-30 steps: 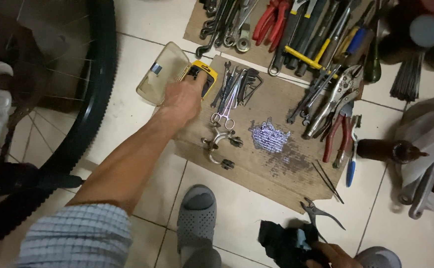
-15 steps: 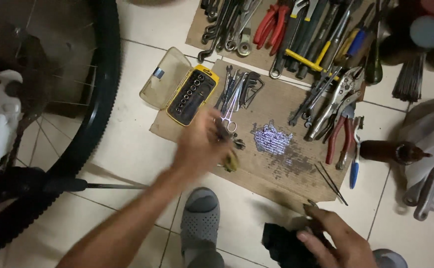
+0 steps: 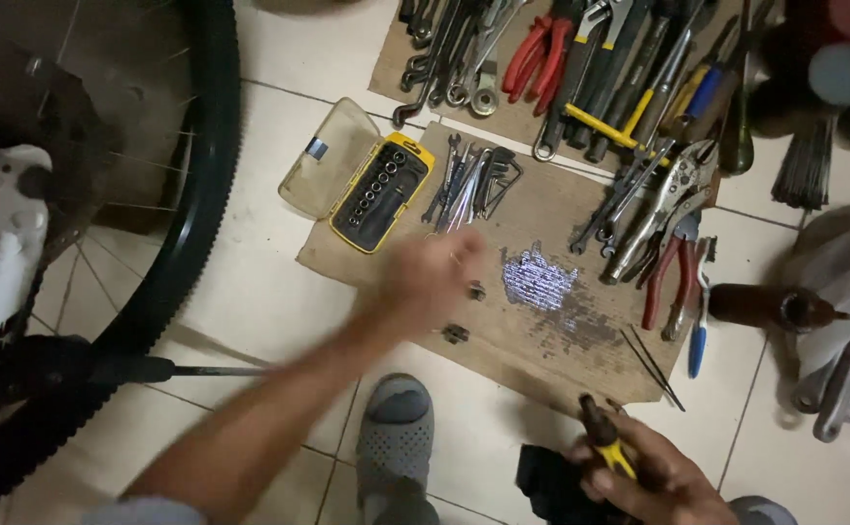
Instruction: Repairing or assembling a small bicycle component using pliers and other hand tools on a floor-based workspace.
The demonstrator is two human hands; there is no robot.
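Note:
My left hand reaches forward over a brown cardboard sheet on the tiled floor. It is motion-blurred, so what it holds is unclear. Two small metal nuts lie just right of it. Past it sit a yellow socket case with its clear lid open and a bunch of small wrenches. At the bottom right, my right hand grips a small tool with a yellow and black handle, beside a black cloth.
A bicycle wheel with a knobby tyre fills the left side. Pliers, spanners and screwdrivers crowd the cardboard at the right and top. A grey sandalled foot is at the bottom centre. Thin metal picks lie near the cardboard's front edge.
My left hand drew back from the socket case toward me across the cardboard. A small metal part that lay near the nuts is gone. My right hand came up gripping the yellow-handled tool.

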